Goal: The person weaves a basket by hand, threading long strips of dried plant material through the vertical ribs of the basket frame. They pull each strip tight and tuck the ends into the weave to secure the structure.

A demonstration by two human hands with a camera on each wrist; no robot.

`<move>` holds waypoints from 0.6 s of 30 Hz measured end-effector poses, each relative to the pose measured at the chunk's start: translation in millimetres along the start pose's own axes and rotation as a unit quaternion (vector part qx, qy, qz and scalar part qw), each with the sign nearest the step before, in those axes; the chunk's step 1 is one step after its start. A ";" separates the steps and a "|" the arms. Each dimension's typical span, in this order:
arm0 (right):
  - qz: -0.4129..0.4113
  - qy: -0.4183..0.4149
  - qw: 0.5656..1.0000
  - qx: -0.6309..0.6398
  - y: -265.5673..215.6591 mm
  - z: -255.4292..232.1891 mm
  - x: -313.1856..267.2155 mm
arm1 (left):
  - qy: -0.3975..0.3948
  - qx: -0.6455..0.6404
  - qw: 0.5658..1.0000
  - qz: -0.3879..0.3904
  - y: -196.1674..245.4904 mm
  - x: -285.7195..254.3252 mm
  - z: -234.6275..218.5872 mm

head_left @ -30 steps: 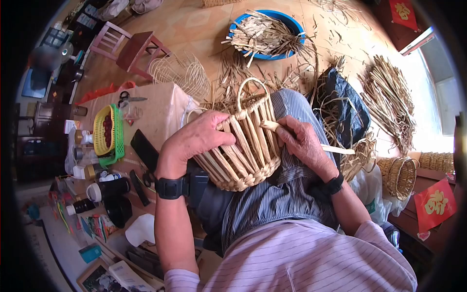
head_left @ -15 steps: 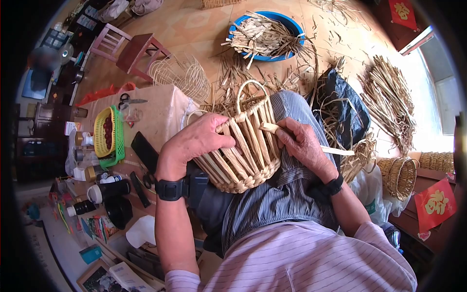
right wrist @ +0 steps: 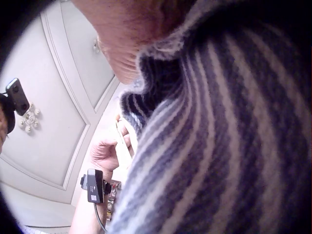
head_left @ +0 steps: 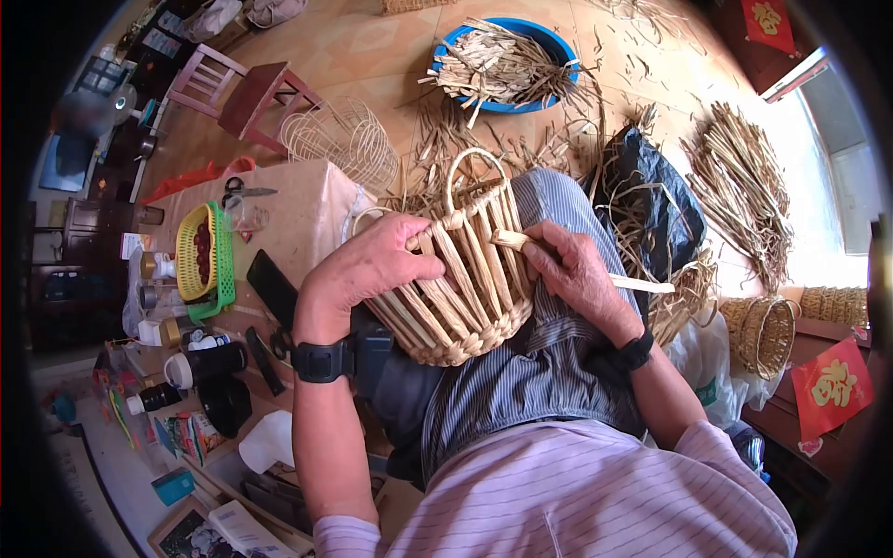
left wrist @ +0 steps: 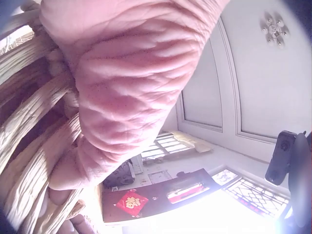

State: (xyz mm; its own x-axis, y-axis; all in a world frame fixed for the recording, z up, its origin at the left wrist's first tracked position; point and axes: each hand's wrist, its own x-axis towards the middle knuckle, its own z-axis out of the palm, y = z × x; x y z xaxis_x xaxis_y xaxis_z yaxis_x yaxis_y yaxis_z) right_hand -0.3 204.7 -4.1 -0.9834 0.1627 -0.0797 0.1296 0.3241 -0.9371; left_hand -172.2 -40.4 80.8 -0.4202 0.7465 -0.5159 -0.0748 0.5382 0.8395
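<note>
A straw basket (head_left: pixel 465 302) with upright stakes, a braided base and a looped handle (head_left: pixel 476 158) leans on the striped trouser leg in the head view. My left hand (head_left: pixel 372 262) grips its near rim, thumb in front of the stakes; the other fingers are mostly hidden. In the left wrist view the thumb (left wrist: pixel 73 170) lies against the stakes (left wrist: pixel 34 131). At the basket's right side my right hand (head_left: pixel 579 276) pinches a flat straw strip (head_left: pixel 509 240), whose pale tail (head_left: pixel 644 284) sticks out beyond the hand. Striped cloth (right wrist: pixel 214 126) hides most of the right wrist view.
A blue basin (head_left: pixel 555 48) full of straw pieces stands on the floor ahead. Straw bundles (head_left: pixel 744 191) and a black plastic bag (head_left: pixel 656 200) lie to the right, near finished baskets (head_left: pixel 758 339). Scissors (head_left: pixel 244 192) and a yellow basket (head_left: pixel 189 251) are on the left table.
The head view has shifted slightly. Both hands keep their hold, and the basket and strip stay in nearly the same place.
</note>
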 end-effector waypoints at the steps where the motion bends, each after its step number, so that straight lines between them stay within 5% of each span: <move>1: 0.001 -0.001 1.000 0.000 0.3 0.0 -0.4 | 0.002 -0.004 1.000 -0.003 2.2 -0.8 0.7; 18: 0.004 -0.001 1.000 -0.004 2.4 0.0 0.5 | 0.002 -0.006 1.000 0.000 -2.6 1.1 -1.4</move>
State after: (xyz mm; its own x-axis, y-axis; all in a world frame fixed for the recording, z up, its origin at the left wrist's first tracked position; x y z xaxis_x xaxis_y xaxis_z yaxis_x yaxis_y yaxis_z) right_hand -0.6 205.5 -6.4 -0.9827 0.1627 -0.0883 0.1386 0.3308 -0.9335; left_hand -173.7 -41.5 78.3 -0.4239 0.7452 -0.5147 -0.0862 0.5325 0.8420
